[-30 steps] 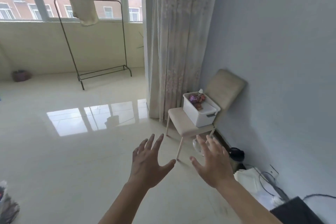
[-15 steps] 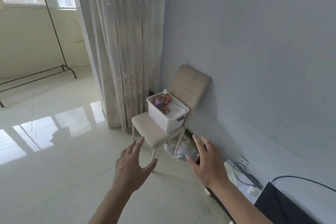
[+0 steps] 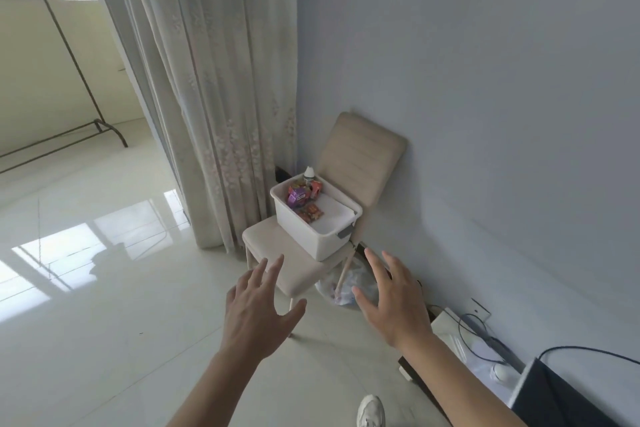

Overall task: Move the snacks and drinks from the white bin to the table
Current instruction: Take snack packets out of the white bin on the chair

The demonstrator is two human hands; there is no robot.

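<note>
glossy pale floor [image 3: 104,322], grey wall [image 3: 485,80], curtain [image 3: 214,80], beige chair [image 3: 298,260]

Past my right fingers [image 3: 393,270], the packets [image 3: 298,196] in the white bin [image 3: 304,236] are too small to read, and they hide all but the top of a bottle [image 3: 309,173]. Those fingers cover part of a plastic bag [image 3: 327,289]. Nearer me than them, my shoe [image 3: 371,409] is cut off by the bottom edge.

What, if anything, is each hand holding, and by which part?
Nothing. The left hand and right hand are both open and empty, short of the white bin.
</note>
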